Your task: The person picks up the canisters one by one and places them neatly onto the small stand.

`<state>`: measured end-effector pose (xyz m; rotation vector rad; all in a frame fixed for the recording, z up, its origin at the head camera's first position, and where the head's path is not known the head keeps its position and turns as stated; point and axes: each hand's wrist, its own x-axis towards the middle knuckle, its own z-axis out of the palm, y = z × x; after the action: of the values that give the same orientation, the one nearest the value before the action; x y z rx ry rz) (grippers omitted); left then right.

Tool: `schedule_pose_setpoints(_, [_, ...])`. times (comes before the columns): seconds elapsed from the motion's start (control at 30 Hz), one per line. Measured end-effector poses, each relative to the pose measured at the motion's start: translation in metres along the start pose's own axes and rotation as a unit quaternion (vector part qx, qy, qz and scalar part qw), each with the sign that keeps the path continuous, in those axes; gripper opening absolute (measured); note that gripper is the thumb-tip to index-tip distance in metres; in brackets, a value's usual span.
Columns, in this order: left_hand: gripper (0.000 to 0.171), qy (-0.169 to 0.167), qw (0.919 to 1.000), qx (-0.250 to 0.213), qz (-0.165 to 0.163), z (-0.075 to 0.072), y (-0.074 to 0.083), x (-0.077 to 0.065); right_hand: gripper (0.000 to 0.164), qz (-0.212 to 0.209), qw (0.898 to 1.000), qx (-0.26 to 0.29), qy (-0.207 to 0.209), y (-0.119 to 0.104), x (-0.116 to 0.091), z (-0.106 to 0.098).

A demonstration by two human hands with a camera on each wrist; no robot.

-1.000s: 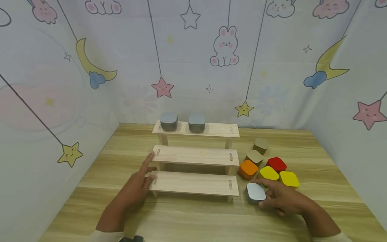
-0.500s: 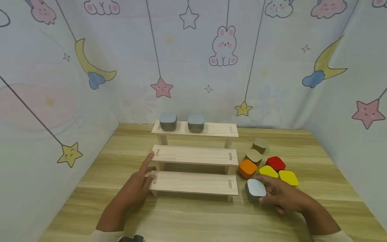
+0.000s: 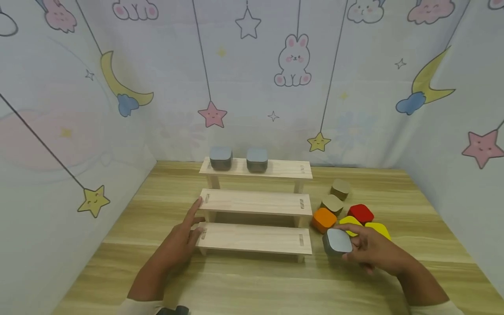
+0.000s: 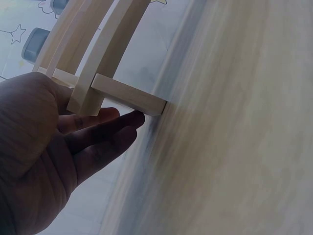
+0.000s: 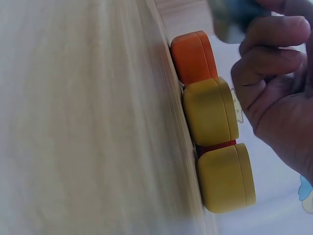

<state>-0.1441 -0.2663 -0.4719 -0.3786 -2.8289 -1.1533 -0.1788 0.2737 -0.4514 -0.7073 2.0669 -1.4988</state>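
My right hand (image 3: 374, 249) pinches a grey rounded-square block (image 3: 339, 241) between thumb and fingers. In the right wrist view this grey block (image 5: 231, 22) is blurred and hangs above the table. At the left end of a three-tier wooden shelf (image 3: 256, 238), my left hand (image 3: 179, 243) touches the middle tier with a fingertip and the bottom tier with the thumb. The left wrist view shows its fingers (image 4: 105, 142) extended by a shelf leg (image 4: 128, 94). On the top tier stand a grey block (image 3: 221, 158) at the left and another grey block (image 3: 257, 160) beside it.
Right of the shelf, an orange block (image 3: 324, 220), a red block (image 3: 361, 213), two yellow blocks (image 3: 378, 230) and two tan blocks (image 3: 332, 204) stand close together. A cartoon-print cloth (image 3: 252, 78) closes the back and sides of the wooden table (image 3: 244, 284).
My right hand has taken the grey block up off the table and moved it slightly toward the back, tilting it. My left hand stays at the shelf's left end.
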Motion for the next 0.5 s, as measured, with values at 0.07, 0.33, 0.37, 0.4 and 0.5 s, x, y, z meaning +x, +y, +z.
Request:
schedule_pose_setpoints(0.07, [0.084,0.001,1.0000,-0.001,0.002,0.001,0.000,0.000,0.069,-0.009,1.000,-0.002,0.006,-0.002,0.000,-0.001])
schedule_pose_setpoints(0.33, [0.083,-0.003,0.9999,0.013,-0.006,0.002,0.002,-0.001,0.065,-0.039,0.999,0.002,0.024,-0.020,0.005,-0.003])
schedule_pose_setpoints(0.37, [0.084,-0.001,0.9999,0.016,-0.007,0.001,0.002,-0.001,0.065,-0.041,0.999,0.002,0.030,-0.023,0.006,-0.004])
schedule_pose_setpoints(0.4, [0.084,-0.001,0.9998,0.017,-0.007,0.000,0.003,-0.001,0.065,-0.046,0.998,0.000,0.034,-0.027,0.008,-0.004])
schedule_pose_setpoints(0.5, [0.084,-0.002,0.9998,0.019,-0.007,-0.001,0.003,-0.001,0.065,-0.059,0.997,0.001,0.040,-0.041,0.012,-0.005])
